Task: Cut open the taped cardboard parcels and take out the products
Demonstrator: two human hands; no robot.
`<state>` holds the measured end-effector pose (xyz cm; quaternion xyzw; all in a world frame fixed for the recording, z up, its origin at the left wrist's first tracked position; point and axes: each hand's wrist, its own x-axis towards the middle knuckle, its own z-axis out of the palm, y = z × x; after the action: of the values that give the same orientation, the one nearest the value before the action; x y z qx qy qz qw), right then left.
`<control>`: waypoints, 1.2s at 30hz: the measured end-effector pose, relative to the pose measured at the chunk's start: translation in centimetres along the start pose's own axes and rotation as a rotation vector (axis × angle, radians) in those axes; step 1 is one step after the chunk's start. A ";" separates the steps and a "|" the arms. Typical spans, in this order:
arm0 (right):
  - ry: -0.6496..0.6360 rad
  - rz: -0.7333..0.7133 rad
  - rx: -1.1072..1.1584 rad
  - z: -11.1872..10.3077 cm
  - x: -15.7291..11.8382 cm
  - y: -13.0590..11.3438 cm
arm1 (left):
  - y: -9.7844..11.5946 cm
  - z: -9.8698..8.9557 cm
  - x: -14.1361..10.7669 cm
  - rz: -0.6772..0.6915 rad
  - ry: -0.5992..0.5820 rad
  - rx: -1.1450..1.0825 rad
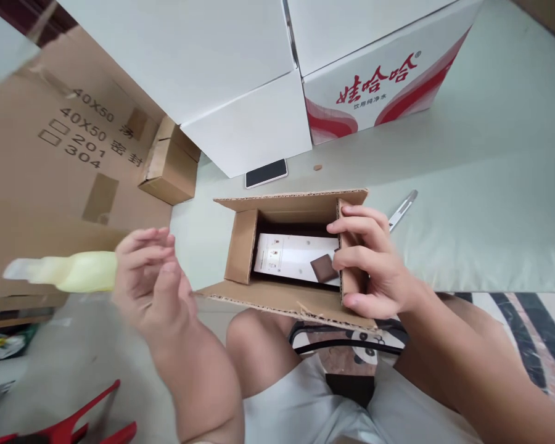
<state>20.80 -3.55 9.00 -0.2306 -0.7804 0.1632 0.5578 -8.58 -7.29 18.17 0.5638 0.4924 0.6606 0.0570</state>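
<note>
An open cardboard box (240,246) sits near the table's front edge, its flaps folded outward. Inside lies a white printed carton (291,256) with a brown square on its face. My right hand (374,265) grips the box's right flap, fingers hooked over its edge and thumb at the near end. To the left of the box, my left hand (152,277) is raised in the air, fingers loosely bent and apart, with nothing visible in it. A pale yellow bottle (86,271) shows behind that hand, which hides its right end.
White cartons with red print (374,92) stand at the back. A phone (266,173) and a utility knife (403,209) lie on the table (481,234). Left are a small brown box (173,166), a large carton (41,166) and, lower, a red object (78,425).
</note>
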 end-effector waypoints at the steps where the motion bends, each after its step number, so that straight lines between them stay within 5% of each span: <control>1: 0.014 0.001 0.002 0.1 -0.1 0.0 | 1.8 0.4 0.9 0.109 -0.109 0.087; 3: 0.022 0.010 0.004 0.2 -0.2 0.1 | 5.4 2.1 2.8 0.244 -0.519 0.254; 5: 0.013 0.021 0.008 0.2 -0.3 0.3 | 7.9 4.4 4.4 0.236 -1.038 0.385; 7: 0.010 0.030 0.015 0.2 -0.4 0.4 | 8.5 7.0 5.3 0.170 -1.422 0.536; 10: 0.005 0.043 0.003 0.1 -0.5 0.4 | 6.6 10.0 4.8 0.196 -1.682 0.844; 14: -0.032 0.052 -0.015 0.1 -0.6 0.3 | 3.7 11.4 2.9 0.415 -1.782 1.094; 19: 0.046 0.024 0.034 0.1 -0.7 0.6 | 4.0 10.8 3.9 0.431 -1.749 1.079; 26: 0.092 0.173 0.083 -0.5 -1.2 1.8 | 6.9 7.6 10.3 0.364 -1.320 0.980; 31: 0.020 0.130 0.001 -0.4 -1.5 1.5 | 8.6 1.2 12.2 0.526 -0.825 0.818; 36: -0.109 0.135 -0.236 0.3 -1.6 0.2 | 6.3 -7.2 6.6 0.858 -0.447 0.622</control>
<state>20.98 -4.24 7.55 -0.3375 -0.8060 0.1196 0.4714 -13.63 -10.59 28.09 0.8294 0.3667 0.3132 -0.2820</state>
